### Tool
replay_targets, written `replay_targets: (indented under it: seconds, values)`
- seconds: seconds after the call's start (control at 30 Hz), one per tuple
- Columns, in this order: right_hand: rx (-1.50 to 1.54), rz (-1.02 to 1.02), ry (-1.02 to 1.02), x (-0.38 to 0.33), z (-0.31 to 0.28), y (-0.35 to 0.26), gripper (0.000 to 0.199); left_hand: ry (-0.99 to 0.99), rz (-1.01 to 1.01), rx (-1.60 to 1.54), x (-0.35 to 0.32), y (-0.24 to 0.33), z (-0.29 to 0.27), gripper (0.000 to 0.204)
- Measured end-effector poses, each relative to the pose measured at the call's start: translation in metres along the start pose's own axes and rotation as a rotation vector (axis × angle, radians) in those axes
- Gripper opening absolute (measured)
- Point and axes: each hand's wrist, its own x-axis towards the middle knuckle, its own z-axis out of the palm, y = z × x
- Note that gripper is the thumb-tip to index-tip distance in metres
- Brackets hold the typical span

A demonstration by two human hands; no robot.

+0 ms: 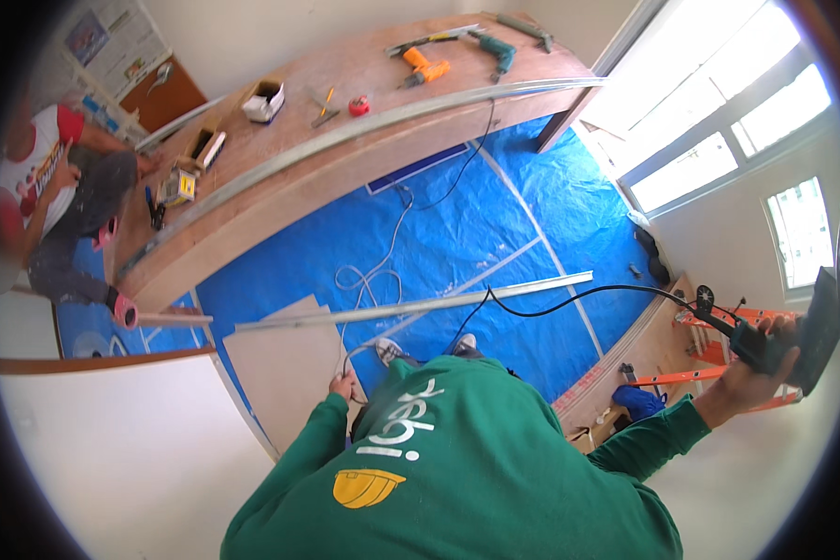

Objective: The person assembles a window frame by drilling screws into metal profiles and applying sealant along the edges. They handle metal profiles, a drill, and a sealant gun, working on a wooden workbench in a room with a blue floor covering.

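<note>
A blue tarp covers the floor. The long wooden surface carries three open boxes, contents not discernible, two power drills and one red tape measure. One metal rail lies on the tarp. The right hand grips a corded power tool, raised at the person's right. The left hand is closed around a white cable near the floor.

The power tool runs into the dark right rim, its head cut off and blurred.
</note>
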Motion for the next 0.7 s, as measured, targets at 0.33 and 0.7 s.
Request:
replay_targets:
  seconds: [0.33, 0.7]
  values:
    - [0.226, 0.053, -0.084, -0.008, -0.016, 0.013, 0.047, -0.068, -0.173, 0.093, -0.013, 0.018, -0.001, 0.055]
    - [0.144, -0.026, 0.062, -0.023, -0.066, -0.024, 0.050, -0.102, -0.115, 0.257, -0.012, 0.029, 0.011, 0.051]
